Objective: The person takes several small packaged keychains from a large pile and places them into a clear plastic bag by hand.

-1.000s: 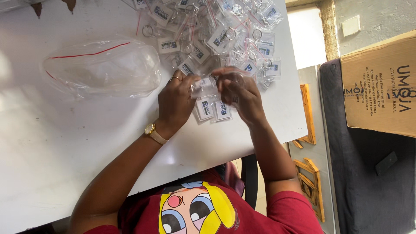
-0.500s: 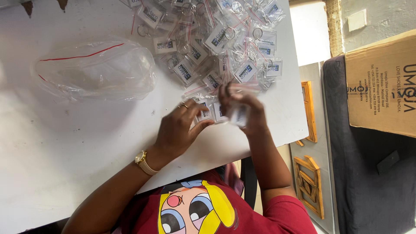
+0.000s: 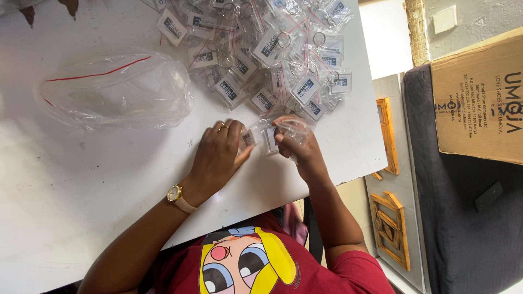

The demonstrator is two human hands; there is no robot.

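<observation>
the right hand [image 3: 297, 144] pinched a small clear plastic sleeve [image 3: 291, 126] over the white table [image 3: 81, 179], while the left hand [image 3: 220, 152] seemingly pressed a flat rectangular keychain tag [image 3: 249, 139]. light, slippery, crinkly; best held by the edges.

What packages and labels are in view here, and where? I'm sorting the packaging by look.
Large clear bag with a red seal line: on the white table, upper left.
Pile of small clear packets with white-and-blue cards: table top.
Brown cardboard box with dark print: right, on a dark seat.
</observation>
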